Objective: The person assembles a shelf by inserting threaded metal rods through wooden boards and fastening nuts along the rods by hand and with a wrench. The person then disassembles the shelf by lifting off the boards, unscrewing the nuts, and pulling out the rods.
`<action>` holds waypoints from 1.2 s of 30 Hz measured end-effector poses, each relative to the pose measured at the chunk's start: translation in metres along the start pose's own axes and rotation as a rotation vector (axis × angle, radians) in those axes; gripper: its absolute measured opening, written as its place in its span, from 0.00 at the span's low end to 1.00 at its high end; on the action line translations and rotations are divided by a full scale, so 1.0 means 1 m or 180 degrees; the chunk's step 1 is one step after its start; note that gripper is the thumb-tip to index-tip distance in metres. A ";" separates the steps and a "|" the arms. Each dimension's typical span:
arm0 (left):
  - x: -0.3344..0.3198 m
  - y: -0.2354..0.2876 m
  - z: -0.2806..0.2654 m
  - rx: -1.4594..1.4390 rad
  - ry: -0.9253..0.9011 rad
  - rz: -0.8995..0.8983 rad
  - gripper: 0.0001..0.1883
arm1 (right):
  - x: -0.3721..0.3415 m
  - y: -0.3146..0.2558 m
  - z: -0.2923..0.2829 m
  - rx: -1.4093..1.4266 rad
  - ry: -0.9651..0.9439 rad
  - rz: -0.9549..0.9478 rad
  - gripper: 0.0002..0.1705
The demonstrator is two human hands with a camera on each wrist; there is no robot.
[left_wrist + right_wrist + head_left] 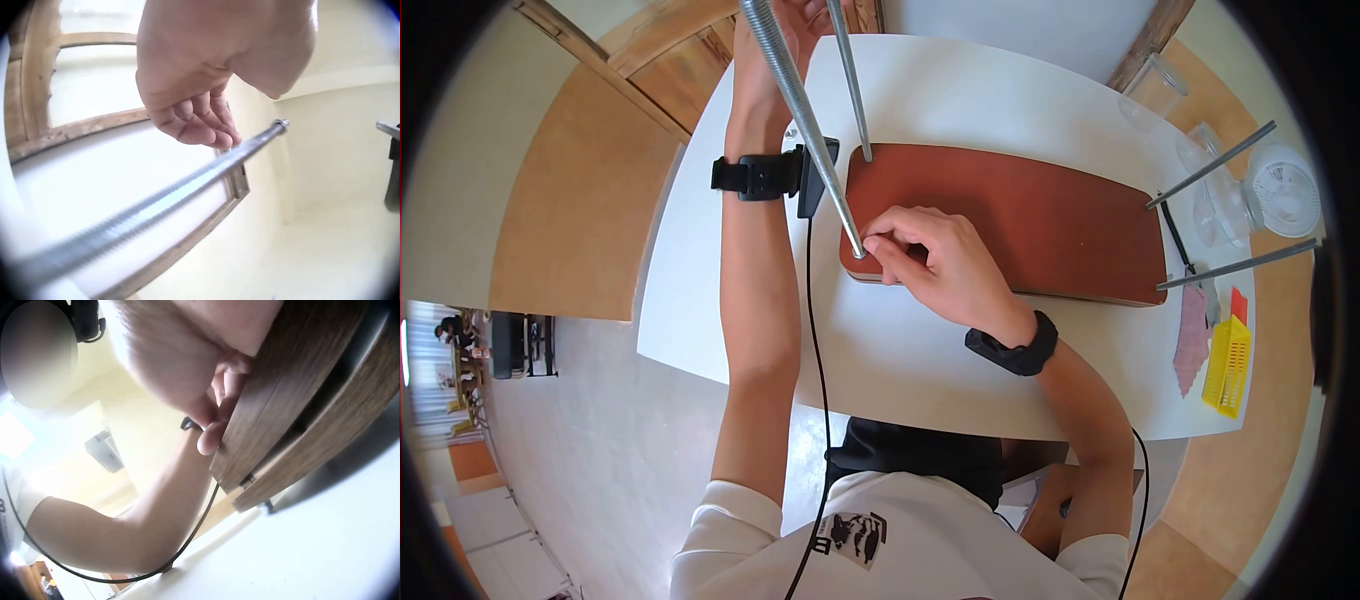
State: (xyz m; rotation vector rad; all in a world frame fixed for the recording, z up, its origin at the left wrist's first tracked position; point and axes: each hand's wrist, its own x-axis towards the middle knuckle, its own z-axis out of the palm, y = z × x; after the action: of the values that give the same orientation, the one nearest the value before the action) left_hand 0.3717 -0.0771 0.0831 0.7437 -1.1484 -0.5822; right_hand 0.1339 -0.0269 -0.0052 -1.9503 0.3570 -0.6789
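A reddish-brown board (1000, 220) with rounded corners lies on the white table, a metal rod standing at each corner. My right hand (960, 265) is at its near left corner, thumb and index finger pinching the foot of a long threaded rod (795, 100). In the right wrist view, the right hand (187, 356) lies against the edge of dark wood (281, 394), layered with a gap; the pinched spot is hidden. My left hand (802, 25) is raised near the rod's upper part. The left wrist view shows the left hand (219, 62) with loosely bent fingers beside the rod (156, 200).
Another rod (852, 90) stands at the far left corner. At the table's right are clear containers (1155, 90), a small white fan (1283, 192), a pink cloth (1191, 340) and a yellow basket (1227, 368). A black cable (815, 330) crosses the table beside my left arm.
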 end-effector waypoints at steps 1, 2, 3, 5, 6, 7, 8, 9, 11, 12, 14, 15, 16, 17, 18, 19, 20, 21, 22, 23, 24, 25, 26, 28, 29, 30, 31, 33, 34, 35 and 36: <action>0.000 0.005 0.007 0.0007 0.0001 -0.0006 0.35 | 0.001 0.000 0.000 0.0009 -0.0001 0.0001 0.05; 0.000 0.010 0.015 -0.0015 -0.0283 0.0075 0.34 | 0.001 0.000 0.000 -0.0017 -0.0015 0.0042 0.05; -0.003 0.011 0.021 -0.0037 -0.0558 0.0159 0.33 | 0.001 0.000 0.000 -0.0046 -0.0037 0.0084 0.05; -0.007 0.001 0.018 0.0011 -0.0480 0.0108 0.32 | 0.001 0.001 0.000 -0.0108 -0.0059 0.0030 0.05; -0.005 -0.012 0.005 0.0076 -0.0328 -0.0006 0.32 | 0.001 0.001 0.000 -0.0168 -0.0049 -0.0024 0.04; -0.003 -0.014 0.000 0.0143 -0.0184 -0.0118 0.31 | 0.001 0.000 0.000 -0.0163 -0.0046 -0.0036 0.04; -0.002 -0.016 -0.005 0.0228 -0.0108 -0.0219 0.31 | 0.001 -0.001 0.001 -0.0083 -0.0052 0.0050 0.04; -0.001 -0.009 -0.002 0.0237 -0.0116 -0.0213 0.31 | 0.001 -0.002 0.001 -0.0004 -0.0059 0.0138 0.04; -0.002 0.001 0.005 -0.0434 -0.0295 -0.0177 0.31 | 0.002 -0.005 -0.002 -0.0018 -0.0077 0.0135 0.04; -0.005 0.002 0.011 -0.0434 -0.0287 -0.0187 0.31 | 0.002 -0.006 -0.002 -0.0036 -0.0105 0.0144 0.04; -0.008 0.003 0.023 -0.0067 -0.0536 0.0034 0.32 | 0.001 -0.002 -0.001 -0.0083 -0.0111 0.0041 0.04; -0.007 0.000 0.018 -0.0058 -0.0530 0.0039 0.32 | 0.002 -0.002 -0.001 -0.0136 -0.0100 -0.0078 0.05; -0.005 -0.005 0.009 -0.0009 -0.0366 -0.0108 0.32 | 0.002 -0.002 -0.001 -0.0132 -0.0101 -0.0090 0.05; -0.003 -0.010 0.002 0.0039 -0.0206 -0.0256 0.33 | 0.002 -0.003 -0.001 -0.0084 -0.0098 -0.0005 0.05; -0.004 -0.007 0.004 0.0188 0.0000 -0.0290 0.33 | 0.001 -0.004 -0.001 -0.0038 -0.0094 0.0080 0.05; -0.003 -0.004 0.005 0.0195 -0.0007 -0.0286 0.33 | 0.001 -0.004 -0.001 -0.0034 -0.0088 0.0071 0.05; -0.003 0.000 0.004 -0.0106 -0.0274 -0.0127 0.32 | 0.001 -0.003 0.000 0.0011 -0.0064 0.0064 0.04; -0.005 0.007 0.008 -0.0411 -0.0538 0.0023 0.31 | 0.001 -0.001 0.000 0.0059 -0.0040 0.0066 0.03; -0.008 0.015 0.016 -0.0412 -0.0536 0.0011 0.31 | 0.001 -0.002 0.000 0.0066 -0.0040 0.0076 0.03; -0.011 0.021 0.027 -0.0269 -0.0518 -0.0165 0.31 | 0.001 -0.003 -0.001 -0.0028 -0.0071 0.0059 0.04; -0.013 0.025 0.032 -0.0124 -0.0498 -0.0335 0.31 | 0.002 -0.004 -0.001 -0.0124 -0.0107 0.0035 0.05; -0.012 0.018 0.025 -0.0118 -0.0489 -0.0331 0.31 | 0.002 -0.002 -0.001 -0.0123 -0.0117 0.0030 0.05; -0.008 0.003 0.013 -0.0115 -0.0464 -0.0315 0.31 | 0.002 -0.001 -0.001 -0.0182 -0.0110 0.0017 0.05; -0.006 -0.004 0.004 0.0159 -0.0120 -0.0325 0.32 | 0.002 -0.001 0.000 -0.0242 -0.0095 -0.0006 0.05; -0.004 -0.008 0.000 0.0160 -0.0128 -0.0320 0.32 | 0.002 -0.003 0.001 -0.0089 -0.0064 0.0089 0.05; -0.004 -0.002 0.003 -0.0176 -0.0143 -0.0302 0.31 | 0.001 -0.004 0.001 0.0067 -0.0034 0.0193 0.05; -0.004 0.003 0.007 -0.0514 -0.0155 -0.0286 0.30 | 0.002 -0.004 0.000 0.0068 -0.0031 0.0200 0.05; -0.008 0.010 0.018 -0.0411 -0.0429 -0.0243 0.30 | 0.002 -0.005 0.000 -0.0154 -0.0060 0.0065 0.04; -0.011 0.012 0.021 -0.0299 -0.0705 -0.0183 0.31 | 0.001 -0.003 0.000 -0.0148 -0.0082 0.0071 0.04; -0.009 0.005 0.013 -0.0290 -0.0688 -0.0176 0.31 | 0.002 -0.002 0.000 -0.0197 -0.0088 0.0008 0.04; -0.005 -0.011 0.000 -0.0161 -0.0564 -0.0307 0.31 | 0.002 -0.001 0.000 -0.0245 -0.0082 -0.0057 0.04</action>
State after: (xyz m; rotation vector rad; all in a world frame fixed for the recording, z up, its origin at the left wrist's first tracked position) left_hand 0.3695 -0.0809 0.0716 0.7176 -1.2609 -0.7676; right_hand 0.1354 -0.0276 -0.0035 -2.0357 0.3549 -0.6595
